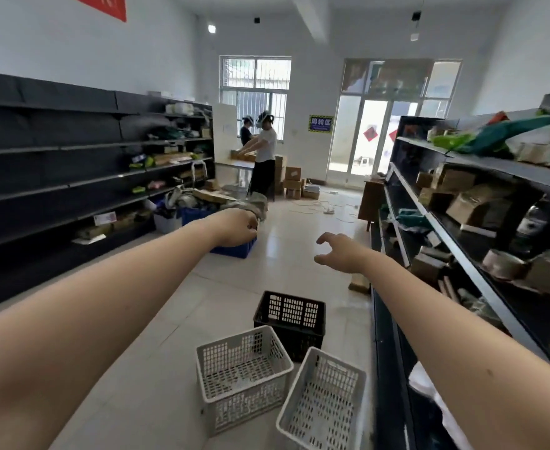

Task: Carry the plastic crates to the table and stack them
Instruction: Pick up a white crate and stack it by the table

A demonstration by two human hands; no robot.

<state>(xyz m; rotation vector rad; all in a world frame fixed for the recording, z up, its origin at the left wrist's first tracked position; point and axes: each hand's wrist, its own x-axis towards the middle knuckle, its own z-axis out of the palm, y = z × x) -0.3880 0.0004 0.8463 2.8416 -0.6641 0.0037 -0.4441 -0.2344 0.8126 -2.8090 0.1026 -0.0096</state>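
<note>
Three empty plastic crates stand on the tiled floor below me: a black crate point(291, 323) farthest off, a white crate point(242, 373) in front of it on the left, and another white crate point(322, 404) tilted at the right. Both my arms reach forward above them. My left hand point(236, 227) hovers with curled fingers and holds nothing. My right hand point(340, 251) is held out with fingers spread, empty. Neither hand touches a crate. A table point(231, 162) stands far back by the window.
Dark shelving point(72, 177) lines the left wall, and dark shelving point(481, 222) with boxes lines the right. A blue bin point(234, 248) and a pile of clutter sit on the floor ahead left. Two people work at the far table beside stacked cartons point(291, 181).
</note>
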